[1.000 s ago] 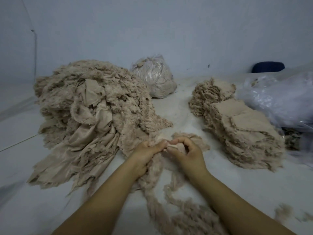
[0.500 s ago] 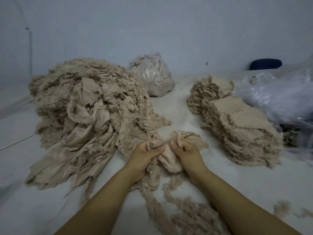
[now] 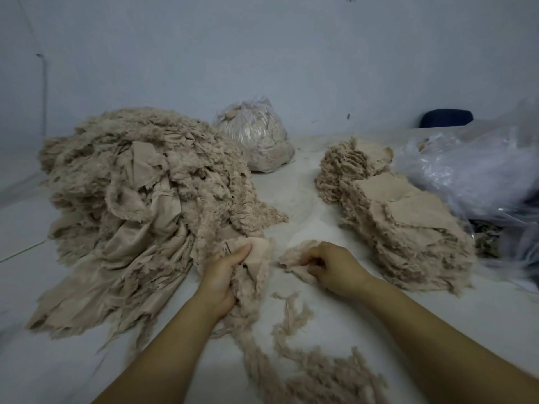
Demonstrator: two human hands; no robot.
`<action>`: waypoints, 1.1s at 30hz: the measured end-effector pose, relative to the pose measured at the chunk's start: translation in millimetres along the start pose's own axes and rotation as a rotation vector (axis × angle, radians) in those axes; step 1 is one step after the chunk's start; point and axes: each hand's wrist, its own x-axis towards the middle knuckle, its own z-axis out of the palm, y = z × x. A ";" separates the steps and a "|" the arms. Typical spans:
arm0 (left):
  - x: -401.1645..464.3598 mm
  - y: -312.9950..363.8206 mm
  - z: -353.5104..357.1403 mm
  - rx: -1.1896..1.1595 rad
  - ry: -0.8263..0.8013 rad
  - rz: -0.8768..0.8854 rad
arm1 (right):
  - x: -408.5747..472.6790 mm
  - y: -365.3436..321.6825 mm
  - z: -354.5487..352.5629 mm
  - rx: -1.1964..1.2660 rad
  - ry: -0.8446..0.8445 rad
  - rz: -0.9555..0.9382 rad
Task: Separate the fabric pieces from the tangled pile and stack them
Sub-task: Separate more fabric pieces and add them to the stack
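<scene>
At the far left of the white worktop [image 3: 306, 205] sits the tangled pile [image 3: 140, 199], a big heap of frayed beige fabric that spills toward the near edge and looks to hold most of the material yet to be sorted. Behind it stands a tied clear bag [image 3: 256, 135] stuffed with the same cloth. Just right of the pile's near skirt, the left hand [image 3: 224, 275] grips a bunched clump of fabric [image 3: 253, 258] that trails down into a rope of loose frayed strands [image 3: 306, 371] lying toward the viewer. A small gap separates it from the right hand [image 3: 335, 266], whose curled fingers pinch a single separated piece [image 3: 297, 258] low over the worktop; so the hands are apart, each clamped on its own cloth. Further right lies the stack [image 3: 408, 217], a long row of flat pieces layered fairly high, with crumpled clear plastic sheeting [image 3: 472, 170] beyond it. Judging by the two masses, a good share is stacked, yet the larger part remains, and the held piece has yet to join the stack.
</scene>
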 end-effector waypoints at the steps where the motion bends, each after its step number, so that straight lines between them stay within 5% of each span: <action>1: 0.2 0.5 -0.6 -0.032 -0.016 -0.019 | 1.9 1.6 -1.2 -0.038 -0.076 -0.032; 9: -2.5 4.7 2.4 -0.049 -0.147 -0.067 | 19.7 4.3 -15.5 -0.007 -0.425 -0.164; 12: -3.0 4.8 15.8 0.133 -0.173 -0.087 | 20.9 7.4 -11.2 0.079 -0.388 -0.163; 15: 4.8 2.5 24.1 0.277 -0.011 -0.067 | 13.0 14.0 -12.6 0.250 -0.360 -0.164; 20: 11.8 8.7 18.9 0.063 0.047 -0.121 | -1.6 16.9 -13.1 0.977 0.155 0.019; 22: 10.3 9.1 25.1 0.048 0.000 -0.100 | -1.3 9.4 -14.6 1.201 0.231 0.175; 26: 2.3 1.3 48.4 0.016 -0.133 -0.047 | -5.0 -21.4 -7.7 1.232 0.003 0.307; 29: 1.0 -12.7 54.0 0.058 -0.109 0.070 | -3.9 -37.0 13.7 1.186 0.203 0.149; 33: 6.0 -13.9 43.2 0.222 0.021 0.275 | 5.8 -34.2 22.9 1.082 0.418 0.196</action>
